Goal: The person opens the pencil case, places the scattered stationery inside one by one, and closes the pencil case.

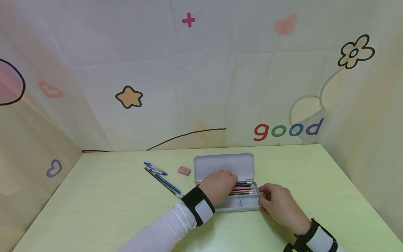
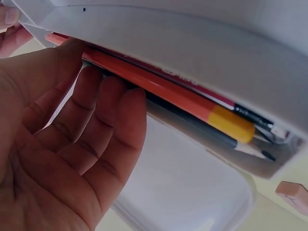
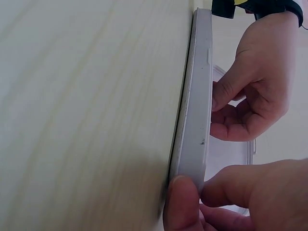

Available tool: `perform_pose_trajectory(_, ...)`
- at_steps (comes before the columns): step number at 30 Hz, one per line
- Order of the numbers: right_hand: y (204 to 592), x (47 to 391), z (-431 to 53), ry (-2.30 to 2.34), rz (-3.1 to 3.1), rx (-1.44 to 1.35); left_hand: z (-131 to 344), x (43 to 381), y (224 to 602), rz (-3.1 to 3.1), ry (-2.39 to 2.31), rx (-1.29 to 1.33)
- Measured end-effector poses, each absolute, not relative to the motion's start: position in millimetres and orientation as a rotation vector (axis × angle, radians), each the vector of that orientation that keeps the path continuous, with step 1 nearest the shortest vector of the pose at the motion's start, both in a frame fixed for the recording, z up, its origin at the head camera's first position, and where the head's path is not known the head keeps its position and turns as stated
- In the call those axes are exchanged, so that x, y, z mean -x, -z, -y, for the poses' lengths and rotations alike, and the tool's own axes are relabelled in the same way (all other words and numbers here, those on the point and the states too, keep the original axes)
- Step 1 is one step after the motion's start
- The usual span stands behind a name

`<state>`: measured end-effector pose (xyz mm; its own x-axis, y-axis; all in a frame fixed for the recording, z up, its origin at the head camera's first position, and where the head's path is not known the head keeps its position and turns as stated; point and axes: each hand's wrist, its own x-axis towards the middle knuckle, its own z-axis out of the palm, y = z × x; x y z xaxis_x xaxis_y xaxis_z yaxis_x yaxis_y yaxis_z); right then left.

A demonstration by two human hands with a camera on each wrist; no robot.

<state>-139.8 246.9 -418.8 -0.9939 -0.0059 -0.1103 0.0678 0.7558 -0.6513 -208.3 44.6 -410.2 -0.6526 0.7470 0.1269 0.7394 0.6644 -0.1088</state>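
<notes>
A pale yellow-green desk (image 1: 94, 210) with faint wood grain spreads beneath and around the left hand (image 1: 218, 185) and right hand (image 1: 280, 204). Beyond both, a creased whitish cloth (image 1: 204, 77) forms the back and sides, printed with a star (image 1: 129, 97) left of the left hand, lettering (image 1: 285, 130) beyond the right, a flower (image 1: 354, 53) farther right; soft shadows fall nearer than the hands

I see the left forearm (image 1: 160, 227), sleeved in white, stretched forward and inward, with the left hand (image 1: 219, 184) back upward and its thumb and bent fingers meeting in a pinch. On my other side, the right hand (image 1: 281, 206) sits a little lower, angled inward from its wrist (image 1: 302, 225), thumb opposed to curled fingers, the two hands near each other but apart.
</notes>
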Motion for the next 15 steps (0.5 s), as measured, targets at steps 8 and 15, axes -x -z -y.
perform_pose_trajectory(8,418.5,140.2,-247.1,1.065,-2.829,-0.050,-37.9,205.0,403.3,2.731,-0.040,1.231)
perform_pose_trajectory(15,418.2,139.9,-247.2,1.056,-2.834,-0.050,-30.5,204.4,394.6,2.709,0.011,1.216)
